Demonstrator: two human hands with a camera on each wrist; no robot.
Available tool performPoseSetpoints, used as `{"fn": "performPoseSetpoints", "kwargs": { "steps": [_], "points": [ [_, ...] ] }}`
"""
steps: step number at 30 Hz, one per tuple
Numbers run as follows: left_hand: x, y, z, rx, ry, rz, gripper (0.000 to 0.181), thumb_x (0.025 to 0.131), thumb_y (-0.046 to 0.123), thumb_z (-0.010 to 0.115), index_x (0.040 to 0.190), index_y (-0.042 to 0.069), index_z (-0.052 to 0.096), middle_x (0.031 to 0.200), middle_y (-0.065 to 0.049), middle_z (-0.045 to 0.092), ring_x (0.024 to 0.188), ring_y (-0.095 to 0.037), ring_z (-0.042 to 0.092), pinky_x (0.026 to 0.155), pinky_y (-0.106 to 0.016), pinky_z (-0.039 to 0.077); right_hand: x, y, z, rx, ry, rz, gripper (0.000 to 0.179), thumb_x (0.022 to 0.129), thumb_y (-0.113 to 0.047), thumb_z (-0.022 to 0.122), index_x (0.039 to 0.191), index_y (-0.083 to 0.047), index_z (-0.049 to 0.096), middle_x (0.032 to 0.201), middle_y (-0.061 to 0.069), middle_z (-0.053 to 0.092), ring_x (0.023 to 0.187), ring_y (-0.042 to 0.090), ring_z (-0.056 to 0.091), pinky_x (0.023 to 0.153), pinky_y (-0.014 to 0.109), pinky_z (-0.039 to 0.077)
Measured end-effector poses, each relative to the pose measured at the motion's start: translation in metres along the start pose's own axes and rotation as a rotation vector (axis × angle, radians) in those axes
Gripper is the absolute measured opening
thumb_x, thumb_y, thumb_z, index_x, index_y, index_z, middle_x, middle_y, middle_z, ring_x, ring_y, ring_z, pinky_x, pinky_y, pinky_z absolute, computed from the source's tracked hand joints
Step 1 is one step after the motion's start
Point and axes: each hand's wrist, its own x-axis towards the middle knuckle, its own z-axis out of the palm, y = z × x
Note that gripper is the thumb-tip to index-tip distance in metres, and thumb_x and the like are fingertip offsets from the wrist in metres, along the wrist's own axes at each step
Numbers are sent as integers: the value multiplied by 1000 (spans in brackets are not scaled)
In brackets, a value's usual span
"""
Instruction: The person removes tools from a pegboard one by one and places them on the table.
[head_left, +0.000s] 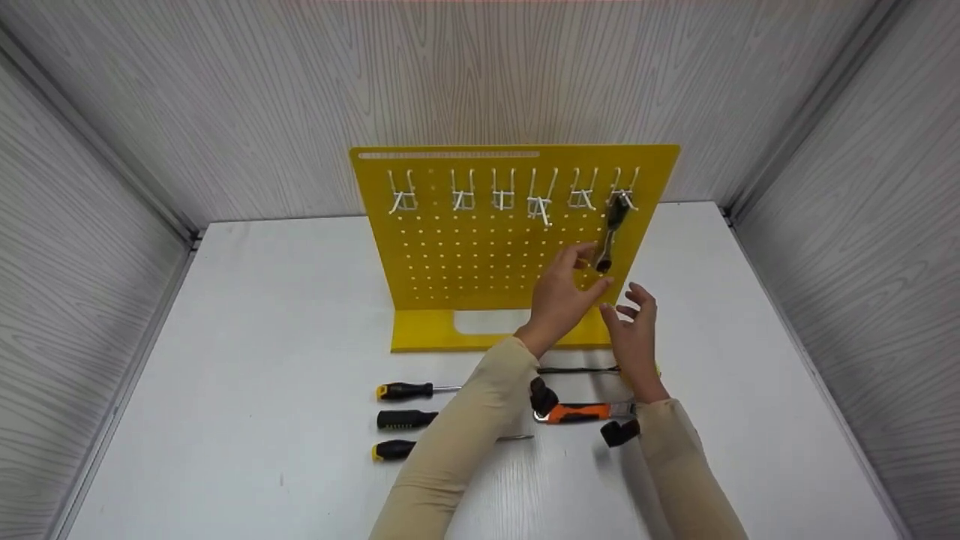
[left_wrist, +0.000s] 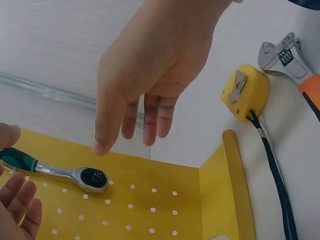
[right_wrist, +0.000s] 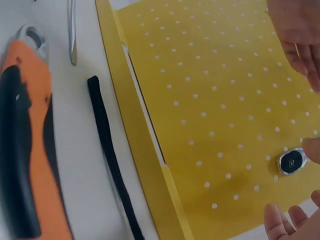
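Observation:
A ratchet wrench [head_left: 609,238] with a green-and-black handle hangs on the rightmost hook of the yellow pegboard [head_left: 480,255], its round head [left_wrist: 94,179] downward. My left hand [head_left: 564,298] is just left of that head, thumb and fingers spread apart. To the lower right, my right hand [head_left: 636,341] is raised in front of the board's right edge, its fingers loosely bent and holding nothing. Both hands seem apart from the ratchet. Below the right hand lies a yellow tape measure [left_wrist: 246,92] with a black strap [left_wrist: 275,175], mostly hidden in the head view.
Several white double hooks [head_left: 501,199] line the board's top. In front lie an orange-and-black adjustable wrench [head_left: 581,412] and, partly behind my left sleeve, a yellow-tipped screwdriver [head_left: 405,391], a black-handled tool [head_left: 405,420] and another screwdriver [head_left: 394,450]. Walls border the white table [head_left: 262,337].

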Motion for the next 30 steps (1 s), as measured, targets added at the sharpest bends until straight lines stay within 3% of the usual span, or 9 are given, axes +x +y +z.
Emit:
{"fn": "performPoseSetpoints", "kwargs": {
  "steps": [9, 17, 23, 30],
  "points": [
    [15, 7, 4, -59, -52, -98, 56, 92, 32, 65, 141, 17, 43, 138, 0, 54, 126, -16, 52, 100, -33, 47, 20, -7, 13, -36, -61, -18, 67, 99, -34, 52, 150, -13, 14, 155, 15, 23, 137, 29, 37, 107, 43, 41],
    [33, 13, -4, -23, -56, -108, 54, 94, 26, 63, 142, 18, 40, 137, -1, 55, 125, -15, 53, 100, -31, 47, 34, -17, 20, -87, -90, -14, 66, 100, -27, 52, 151, -12, 12, 153, 15, 29, 136, 27, 39, 106, 41, 43],
    [43, 21, -1, -50, -91, -136, 54, 94, 29, 62, 141, 22, 36, 138, 0, 53, 126, -14, 53, 103, -29, 45, 40, -20, 21, -110, -82, 54, 66, 99, -24, 51, 150, -13, 10, 148, 17, 36, 131, 27, 45, 104, 40, 45],
    [50, 23, -3, -70, -141, -132, 57, 98, 29, 55, 147, 22, 27, 141, -5, 51, 129, -17, 52, 105, -33, 44, 45, -26, 27, -72, -67, 24, 67, 99, -17, 50, 151, -11, 9, 148, 17, 36, 126, 26, 48, 92, 40, 49]
  ]
}}
